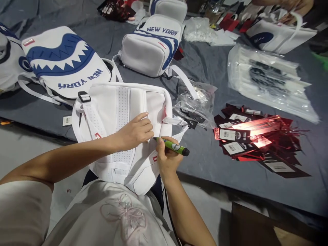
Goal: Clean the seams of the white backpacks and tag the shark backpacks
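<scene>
- My left hand (134, 131) lies flat, pinning the white backpack (120, 112) on my lap at the table edge.
- My right hand (166, 155) grips the green pen tool (172, 146); a slip could mark the fabric.

- Table (205, 160): covered in dark grey cloth, running from upper left to lower right of the frame.
- White backpack (112, 112), back panel up, at centre, overhanging the near edge.
- Shark-mouth backpack (61, 61), "NEW YORK" lettering, upper left.
- Second "NEW YORK" backpack (151, 48), top centre.
- Clear bag of dark fittings (194, 106), centre right.
- Pile of red foil hang tags (256, 136), right.
- Stack of clear plastic bags (269, 78), upper right.
- White tote (279, 34), top right.
</scene>
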The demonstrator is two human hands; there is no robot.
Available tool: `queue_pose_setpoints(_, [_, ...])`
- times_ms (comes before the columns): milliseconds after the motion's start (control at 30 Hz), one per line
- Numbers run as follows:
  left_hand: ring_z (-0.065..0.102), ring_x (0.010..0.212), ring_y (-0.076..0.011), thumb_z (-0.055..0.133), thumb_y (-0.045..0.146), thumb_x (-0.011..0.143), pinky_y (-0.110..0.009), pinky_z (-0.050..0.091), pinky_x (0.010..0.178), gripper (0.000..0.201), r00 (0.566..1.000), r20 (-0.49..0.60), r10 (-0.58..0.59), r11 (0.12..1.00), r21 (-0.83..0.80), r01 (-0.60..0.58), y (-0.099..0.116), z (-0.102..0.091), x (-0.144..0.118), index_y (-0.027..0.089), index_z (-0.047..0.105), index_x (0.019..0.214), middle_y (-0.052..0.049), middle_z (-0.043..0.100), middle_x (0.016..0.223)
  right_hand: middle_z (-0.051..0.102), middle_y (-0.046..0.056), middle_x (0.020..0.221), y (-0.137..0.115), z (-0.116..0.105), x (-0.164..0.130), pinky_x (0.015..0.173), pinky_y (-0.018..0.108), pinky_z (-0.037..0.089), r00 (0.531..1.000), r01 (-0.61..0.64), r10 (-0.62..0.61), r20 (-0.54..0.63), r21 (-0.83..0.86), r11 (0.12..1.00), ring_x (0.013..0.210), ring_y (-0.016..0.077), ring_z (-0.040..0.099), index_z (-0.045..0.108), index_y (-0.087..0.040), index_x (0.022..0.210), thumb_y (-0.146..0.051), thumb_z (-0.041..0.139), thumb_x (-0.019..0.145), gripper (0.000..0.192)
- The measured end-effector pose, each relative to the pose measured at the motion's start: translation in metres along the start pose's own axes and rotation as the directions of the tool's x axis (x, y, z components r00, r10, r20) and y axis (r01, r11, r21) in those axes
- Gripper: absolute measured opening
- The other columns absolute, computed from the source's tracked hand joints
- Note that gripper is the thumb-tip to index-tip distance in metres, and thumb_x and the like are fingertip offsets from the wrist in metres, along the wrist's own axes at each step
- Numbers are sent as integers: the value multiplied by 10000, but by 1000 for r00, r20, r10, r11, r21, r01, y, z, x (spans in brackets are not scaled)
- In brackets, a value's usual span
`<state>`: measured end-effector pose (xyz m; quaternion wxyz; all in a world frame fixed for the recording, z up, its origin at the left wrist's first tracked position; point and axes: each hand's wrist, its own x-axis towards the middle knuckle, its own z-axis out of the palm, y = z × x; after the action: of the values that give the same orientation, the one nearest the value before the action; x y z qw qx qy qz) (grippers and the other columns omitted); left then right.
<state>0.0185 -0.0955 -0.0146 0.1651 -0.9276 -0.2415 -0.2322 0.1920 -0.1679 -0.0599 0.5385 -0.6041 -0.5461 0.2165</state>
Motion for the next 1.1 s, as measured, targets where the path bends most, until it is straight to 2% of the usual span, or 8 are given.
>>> queue_pose_setpoints(267, [563,830,-183,564,150,891,-439,422,1083,145,1000,1,6,1000,16,-6,-1,1,-1,194,559,753,9,573,751,662,59,795,-1,1,2,666,344,514,998,70,-68,19,-125,990,724,199,632,634,-171,925,-437,598,918,269])
queue_pose_setpoints(700, [562,840,-180,565,156,895,-440,407,1097,128,1000,29,-3,1000,10,3,-2,0,-3,195,572,773,1,595,770,648,61,762,-7,3,5,592,334,514,999,42,-38,37,-137,990,681,201,630,631,-176,927,-480,579,914,308])
queue_pose_setpoints(1100, [560,867,-178,563,151,899,-438,387,1121,123,999,50,-7,1000,2,6,-2,0,-5,195,567,784,2,585,777,677,54,769,-11,4,7,606,325,499,997,82,-77,30,-200,976,630,177,627,632,-176,901,-453,578,936,285])
